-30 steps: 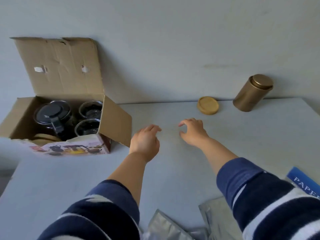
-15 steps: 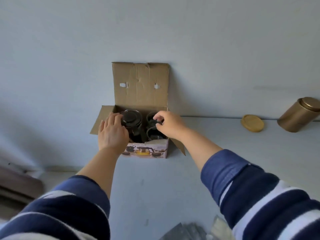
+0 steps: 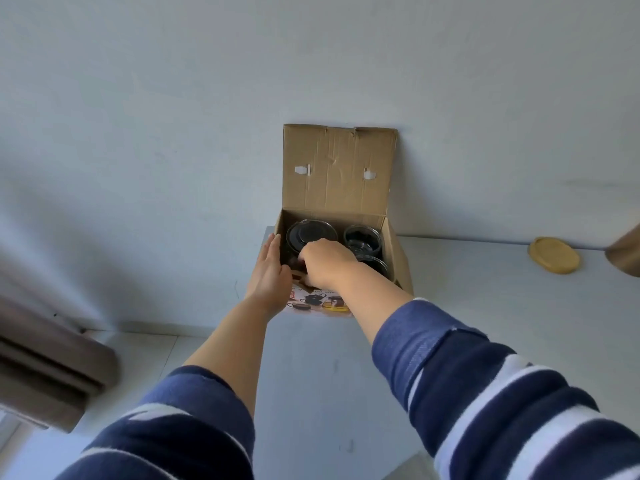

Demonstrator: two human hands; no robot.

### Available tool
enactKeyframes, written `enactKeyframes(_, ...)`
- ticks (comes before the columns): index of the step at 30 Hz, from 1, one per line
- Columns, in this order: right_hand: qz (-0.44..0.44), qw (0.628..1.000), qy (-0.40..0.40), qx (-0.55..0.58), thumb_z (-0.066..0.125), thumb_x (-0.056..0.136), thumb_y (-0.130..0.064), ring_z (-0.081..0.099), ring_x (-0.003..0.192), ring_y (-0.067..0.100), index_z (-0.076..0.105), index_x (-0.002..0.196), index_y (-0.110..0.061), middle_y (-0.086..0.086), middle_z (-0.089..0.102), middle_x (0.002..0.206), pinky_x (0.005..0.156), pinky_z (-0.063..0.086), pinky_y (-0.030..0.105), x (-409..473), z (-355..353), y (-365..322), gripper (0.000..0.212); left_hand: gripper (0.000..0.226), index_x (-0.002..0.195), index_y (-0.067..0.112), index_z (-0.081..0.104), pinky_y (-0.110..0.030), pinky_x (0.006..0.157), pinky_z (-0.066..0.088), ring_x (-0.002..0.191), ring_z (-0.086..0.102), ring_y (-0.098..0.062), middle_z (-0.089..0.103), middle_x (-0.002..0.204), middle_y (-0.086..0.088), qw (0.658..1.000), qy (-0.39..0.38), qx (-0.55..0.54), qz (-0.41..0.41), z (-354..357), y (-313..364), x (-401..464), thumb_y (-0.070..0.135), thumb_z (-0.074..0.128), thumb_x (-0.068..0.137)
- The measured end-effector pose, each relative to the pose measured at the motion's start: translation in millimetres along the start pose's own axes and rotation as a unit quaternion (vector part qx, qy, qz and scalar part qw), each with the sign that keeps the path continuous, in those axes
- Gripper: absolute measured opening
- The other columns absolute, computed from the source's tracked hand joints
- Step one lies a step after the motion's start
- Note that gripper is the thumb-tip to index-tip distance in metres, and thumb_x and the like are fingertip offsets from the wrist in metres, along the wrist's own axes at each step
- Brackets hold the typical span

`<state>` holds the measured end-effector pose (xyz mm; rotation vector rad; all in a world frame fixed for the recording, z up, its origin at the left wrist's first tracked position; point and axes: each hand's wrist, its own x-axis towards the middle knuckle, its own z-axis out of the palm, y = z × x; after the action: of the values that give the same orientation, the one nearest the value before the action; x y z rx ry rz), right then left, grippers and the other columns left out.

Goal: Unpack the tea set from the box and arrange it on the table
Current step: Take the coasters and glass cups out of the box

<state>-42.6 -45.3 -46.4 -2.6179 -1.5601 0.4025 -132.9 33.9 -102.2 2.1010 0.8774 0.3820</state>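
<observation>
The cardboard box (image 3: 337, 216) is sitting at the far left corner of the counter (image 3: 485, 306), its lid flap standing upright against the wall. Inside, a glass teapot (image 3: 311, 233) with a dark lid is lying at the left, with two glass cups (image 3: 362, 237) at the right. The left hand (image 3: 272, 271) is pressing flat against the box's left wall, fingers straight and together. The right hand (image 3: 325, 263) is reaching into the box just in front of the teapot, fingers curled downward; whether they are gripping anything cannot be told. A round wooden lid (image 3: 553, 254) is lying well apart to the right.
</observation>
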Motion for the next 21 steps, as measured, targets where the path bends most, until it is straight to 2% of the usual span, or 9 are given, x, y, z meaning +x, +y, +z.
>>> enactKeyframes(3, -0.010, 0.999, -0.028, -0.038, 0.055, 0.088, -0.006, 0.057, 0.069, 0.023, 0.063, 0.105, -0.006, 0.008, 0.059, 0.082, 0.068, 0.052, 0.034, 3.3, -7.2, -5.8, 0.018, 0.065, 0.151, 0.017, 0.013, -0.018, 0.108, 0.007, 0.146, 0.009, -0.012, 0.009, 0.160, 0.002, 1.000, 0.001, -0.003, 0.005, 0.2, -0.7, 2.3, 0.003, 0.029, 0.090)
enactKeyframes(5, -0.015, 0.998, -0.035, -0.051, 0.053, 0.088, -0.003, 0.050, 0.055, 0.019, 0.062, 0.102, -0.004, 0.005, 0.050, 0.071, 0.053, 0.048, 0.030, 5.0, -9.7, -7.8, 0.018, 0.065, 0.151, 0.018, 0.012, -0.019, 0.107, 0.009, 0.145, 0.010, -0.012, 0.009, 0.160, 0.003, 1.000, -0.001, 0.003, 0.006, 0.2, -2.2, 3.9, 0.004, 0.029, 0.090)
enactKeyframes(7, -0.013, 0.998, -0.029, -0.061, 0.050, 0.088, -0.001, 0.048, 0.052, 0.019, 0.062, 0.100, -0.004, 0.005, 0.048, 0.069, 0.046, 0.042, 0.028, 5.9, -8.2, -9.5, 0.017, 0.065, 0.152, 0.020, 0.011, -0.022, 0.108, 0.013, 0.145, 0.011, -0.013, 0.009, 0.160, 0.005, 1.000, -0.003, 0.008, 0.006, 0.5, -3.1, 4.8, 0.005, 0.029, 0.091)
enactKeyframes(10, -0.001, 0.996, -0.022, -0.081, 0.049, 0.089, -0.002, 0.051, 0.066, 0.023, 0.063, 0.099, -0.004, 0.008, 0.053, 0.077, 0.059, 0.043, 0.032, 5.6, -1.9, -11.3, 0.017, 0.064, 0.152, 0.021, 0.011, -0.026, 0.108, 0.019, 0.145, 0.014, -0.013, 0.008, 0.160, 0.006, 1.000, -0.004, 0.021, 0.006, 0.4, -3.0, 3.8, 0.007, 0.029, 0.091)
enactKeyframes(13, 0.014, 0.997, -0.016, -0.080, 0.051, 0.088, -0.004, 0.052, 0.073, 0.024, 0.062, 0.102, -0.007, 0.007, 0.052, 0.080, 0.063, 0.044, 0.033, 3.8, 1.5, -9.2, 0.018, 0.063, 0.152, 0.022, 0.010, -0.028, 0.108, 0.021, 0.144, 0.016, -0.013, 0.007, 0.160, 0.008, 1.000, -0.013, 0.014, 0.004, -1.0, -1.1, 3.0, 0.010, 0.028, 0.092)
enactKeyframes(16, 0.023, 0.999, -0.026, -0.040, 0.055, 0.086, -0.009, 0.059, 0.078, 0.024, 0.063, 0.105, -0.011, 0.007, 0.062, 0.089, 0.070, 0.052, 0.035, -0.2, -0.6, -2.4, 0.021, 0.057, 0.152, 0.025, 0.010, -0.033, 0.111, 0.020, 0.144, 0.016, -0.014, 0.007, 0.160, 0.009, 1.000, -0.024, 0.016, -0.009, -5.6, 2.9, 3.3, 0.024, 0.025, 0.097)
enactKeyframes(18, 0.025, 0.999, -0.027, 0.018, 0.056, 0.085, -0.012, 0.064, 0.074, 0.022, 0.063, 0.108, -0.016, 0.006, 0.066, 0.094, 0.075, 0.056, 0.038, -3.9, -4.5, 4.2, 0.024, 0.054, 0.151, 0.026, 0.013, -0.034, 0.113, 0.018, 0.144, 0.017, -0.015, 0.009, 0.160, 0.009, 0.999, -0.031, 0.016, -0.021, -8.9, 7.0, 4.1, 0.038, 0.020, 0.099)
enactKeyframes(21, 0.028, 0.992, -0.004, 0.120, 0.052, 0.088, -0.013, 0.068, 0.059, 0.016, 0.060, 0.114, -0.021, 0.004, 0.067, 0.099, 0.073, 0.057, 0.038, -11.2, -9.6, 14.9, 0.028, 0.064, 0.149, 0.027, 0.022, -0.039, 0.113, 0.020, 0.141, 0.026, -0.020, 0.025, 0.156, 0.003, 0.998, -0.038, -0.022, -0.054, -12.5, 13.8, 6.2, 0.059, 0.014, 0.095)
